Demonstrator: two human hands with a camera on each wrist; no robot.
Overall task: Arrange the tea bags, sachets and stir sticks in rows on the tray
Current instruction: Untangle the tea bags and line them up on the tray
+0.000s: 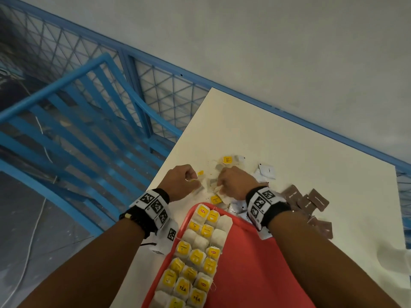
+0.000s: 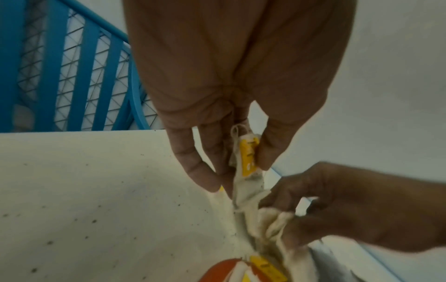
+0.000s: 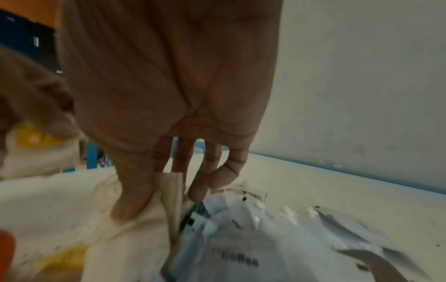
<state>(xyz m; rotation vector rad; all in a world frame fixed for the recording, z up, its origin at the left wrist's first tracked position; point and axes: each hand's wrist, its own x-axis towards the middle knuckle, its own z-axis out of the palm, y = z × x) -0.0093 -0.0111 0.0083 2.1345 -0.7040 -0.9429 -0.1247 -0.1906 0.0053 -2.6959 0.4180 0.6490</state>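
A: Left hand (image 1: 181,182) is working beyond the far end of the red tray (image 1: 249,263). Its fingers (image 2: 202,171) are curling narrow and pinching a tea bag (image 2: 246,171) by its yellow tag, as the left wrist view is showing.

B: And the right hand (image 1: 233,182)?

A: Sitting just beside the left, over the loose heap of tea bags (image 1: 229,162) on the pale worktop (image 1: 289,141). Its thumb and fingers (image 3: 131,200) are gripping bunched cream bag paper; the right wrist view is too blurred to say how many bags.

B: Where are the task's things lying?

A: Tea bags are filling three rows (image 1: 198,252) along the tray's left side, packed edge to edge, some showing yellow tags, some plain. The rest of the tray is showing bare red.

B: Sachets?

A: White sachets (image 1: 266,171) are lying on the worktop right of the heap, more of them partly hidden under the right wrist. Brown sachets (image 1: 311,201) are scattering further right, well apart from the tray's rows. One white packet is reading "Coffee" in the right wrist view.

B: Surroundings?

A: A blue slatted chair (image 1: 84,121) is standing left of the worktop, blue mesh railing (image 1: 166,92) behind it.
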